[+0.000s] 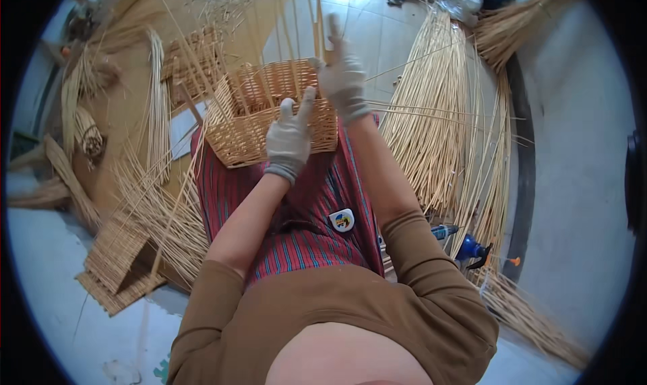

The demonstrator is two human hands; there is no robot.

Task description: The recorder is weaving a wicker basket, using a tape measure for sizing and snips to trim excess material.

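Note:
A woven wicker basket with a slanted, open-topped body rests on my lap, and long upright stakes rise from its walls. My left hand, in a pale glove, is at the basket's front wall with its fingers bent at the rim, seemingly gripping it; some fingertips are hidden. Just beyond the basket's right corner, my gloved right hand is raised, one finger pointing up and the thumb apart. I see nothing held in it. Thin strands stretch rightward from behind my right wrist.
Bundled pale canes lie fanned on the floor to the right, near a blue bottle. Loose strips are scattered at left beside a woven panel piece. Another woven piece lies behind the basket. A wall bounds the right side.

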